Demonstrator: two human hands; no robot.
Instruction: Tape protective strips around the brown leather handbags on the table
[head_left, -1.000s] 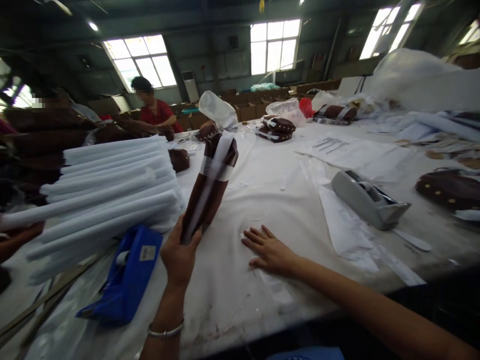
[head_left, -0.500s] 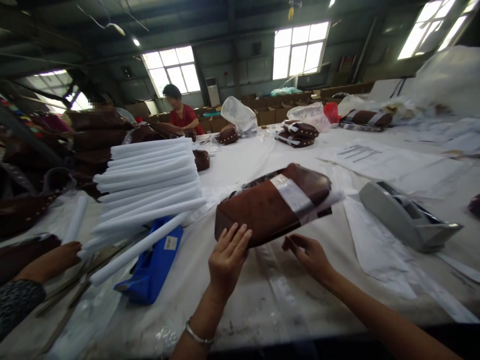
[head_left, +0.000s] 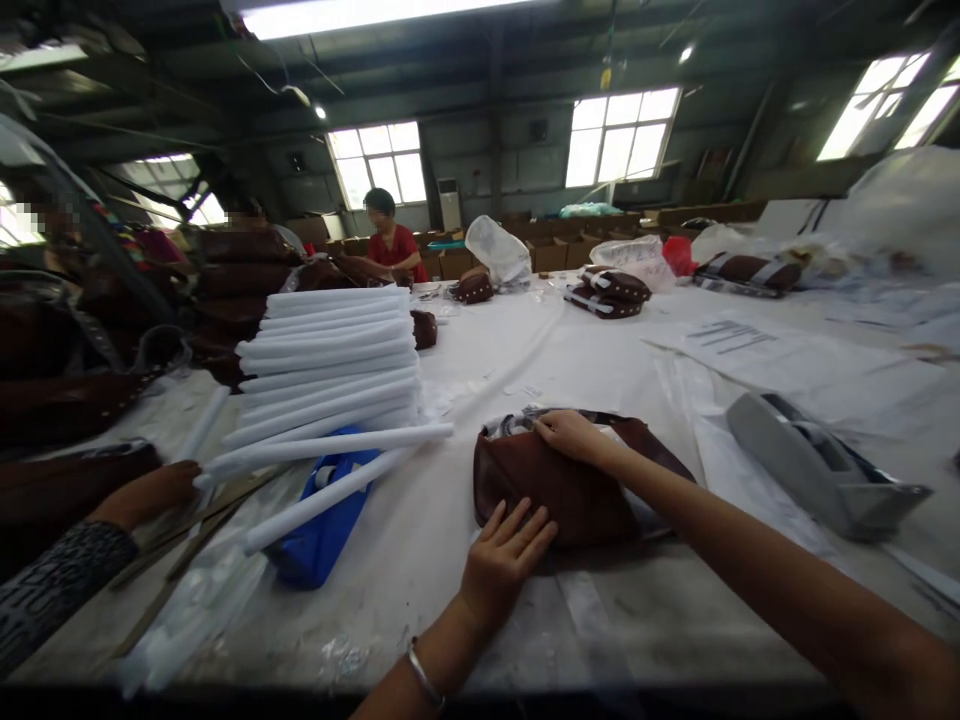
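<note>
one brown leather bag (head_left: 577, 505) lies on one white-covered table (head_left: 517, 365), between one blue plastic tape dispenser (head_left: 322, 545) and one grey plastic tape dispenser (head_left: 810, 475). left hand (head_left: 501, 565) rests on its near face, fingers extended; right hand (head_left: 576, 437) bends over its upper edge, grip undetermined. two studded brown bags (head_left: 609, 290) sit stacked farther back.

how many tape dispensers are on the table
2. The blue tape dispenser is on the left, partly covered by white rolls; the grey tape dispenser is to the right of the brown bag under the hands. Others may be hidden behind the piles.
</note>
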